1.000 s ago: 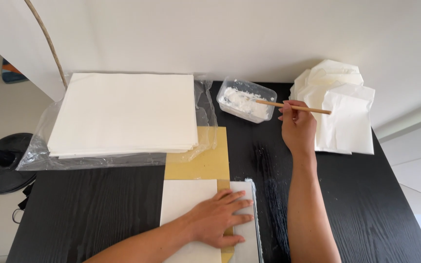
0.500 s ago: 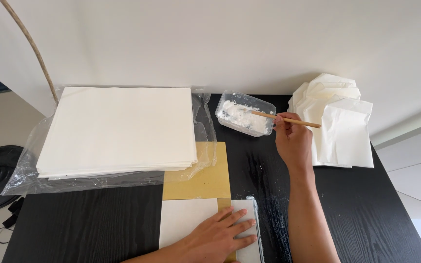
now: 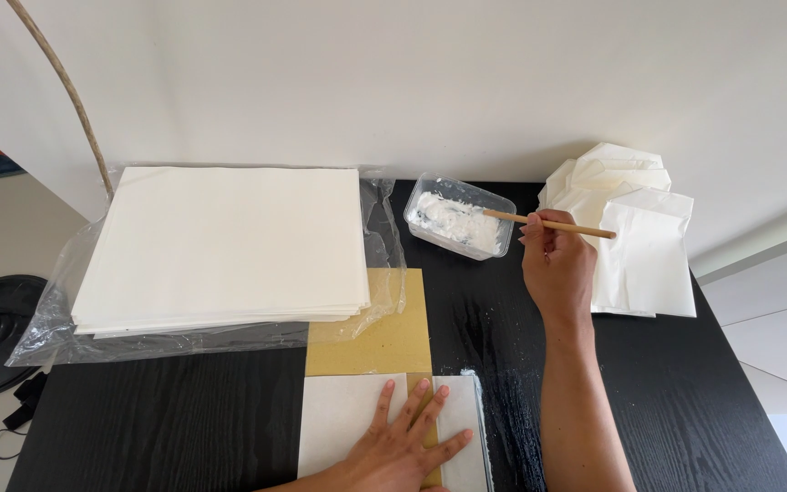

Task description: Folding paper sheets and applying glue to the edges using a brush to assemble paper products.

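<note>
My right hand (image 3: 557, 269) grips a thin wooden stick (image 3: 548, 223) whose tip dips into a clear plastic tub of white paste (image 3: 458, 217) at the back of the black table (image 3: 175, 419). My left hand (image 3: 407, 442) lies flat, fingers spread, on a folded white paper sheet (image 3: 339, 424) at the front edge. That sheet rests on a tan board (image 3: 384, 333).
A thick stack of white sheets (image 3: 225, 246) sits on clear plastic wrap (image 3: 56, 319) at the back left. A pile of finished white paper bags (image 3: 635, 232) lies at the back right. White paste smears mark the table by the folded sheet. A black stand base is on the floor at left.
The view has tilted up, so the table sits lower in frame. My right hand keeps the stick in the paste tub; my left hand stays pressed on the sheet.
</note>
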